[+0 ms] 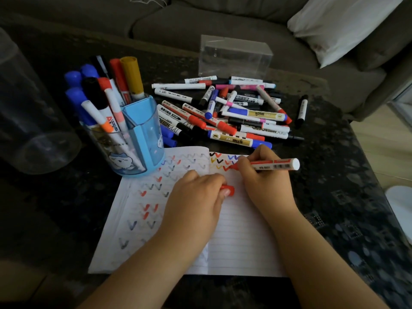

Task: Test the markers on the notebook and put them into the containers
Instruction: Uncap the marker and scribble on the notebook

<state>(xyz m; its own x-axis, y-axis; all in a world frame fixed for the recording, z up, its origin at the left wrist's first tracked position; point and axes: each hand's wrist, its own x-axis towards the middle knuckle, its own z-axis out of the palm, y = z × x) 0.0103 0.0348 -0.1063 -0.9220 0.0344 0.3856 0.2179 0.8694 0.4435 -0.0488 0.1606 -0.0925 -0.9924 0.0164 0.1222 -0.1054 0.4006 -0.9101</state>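
1. The notebook (243,237) lies open on the dark table (334,197), and everything else sits around it. It is thin, soft paper that would buckle or slide under a pushing tip, so it wants a palm pressing it flat.
2. The blue pen cup (142,139), touching the notebook's far left corner, is already crowded with capped markers. It looks light and tippy, so another marker should go in gently and upright.
3. The loose pile of markers (225,112) lies just beyond the notebook's far edge. They are stiff, smooth, light barrels that roll, best pinched mid-barrel.
4. The right hand (265,181) grips the red marker (274,165) near its tip, which is drawing a red tick on the notebook's right page.
5. The left hand (196,197) rests on the notebook's centre fold, fingers curled round what seems to be the red cap (229,190), though it is half hidden.
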